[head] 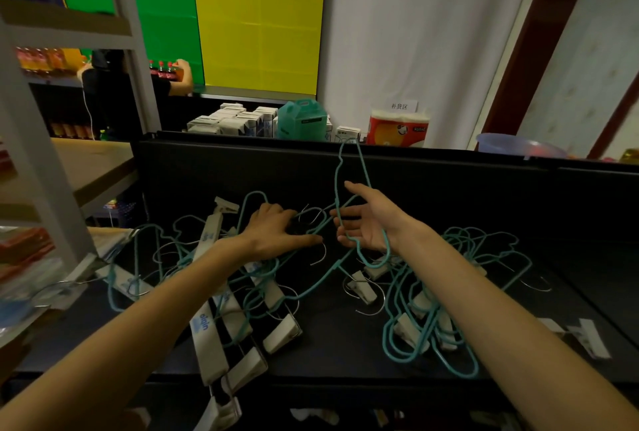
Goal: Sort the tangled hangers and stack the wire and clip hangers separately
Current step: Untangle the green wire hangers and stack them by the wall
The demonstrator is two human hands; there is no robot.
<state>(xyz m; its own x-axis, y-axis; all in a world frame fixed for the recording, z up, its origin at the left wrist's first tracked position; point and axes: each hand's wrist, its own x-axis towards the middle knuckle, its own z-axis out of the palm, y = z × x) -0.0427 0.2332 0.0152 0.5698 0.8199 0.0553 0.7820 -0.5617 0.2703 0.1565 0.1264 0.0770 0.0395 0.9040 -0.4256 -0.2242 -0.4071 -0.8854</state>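
Two bare forearms reach in from the bottom corners, over the front edge of a black tabletop [332,354] strewn with hangers. Right at that near edge, white clip hangers [211,337] lie fanned out, long flat bars with blue print and chunky clips at their ends, some poking past the table's lip. Threaded through and over them is a tangle of teal wire hangers [262,278], loops crossing loops, bare metal hooks sticking out here and there. Left hand [276,233], palm down on the knot at the middle of the table, fingers curled into the wires and gripping them where several hooks meet. Right hand [366,223], palm up and fingers spread loose, not clenched; one teal wire hanger [340,167] stands upright off the pile, its lower loop draped around that palm and wrist, its top rising against the black back panel [449,188]. Off to the right, a second bunch of teal wire hangers [484,247] sits mixed with more white clips, and a lone clip piece [587,337] lies near the right edge, apart from the rest. Beyond the back panel: small white cartons [235,122], a teal plastic jug [302,117], a pack of tissue rolls [397,128] under a small paper sign, and a blue plastic basin [511,145]. Yellow and green sheets cover the wall behind, and at far left another person stands at a shelf [69,33] of bottled drinks.
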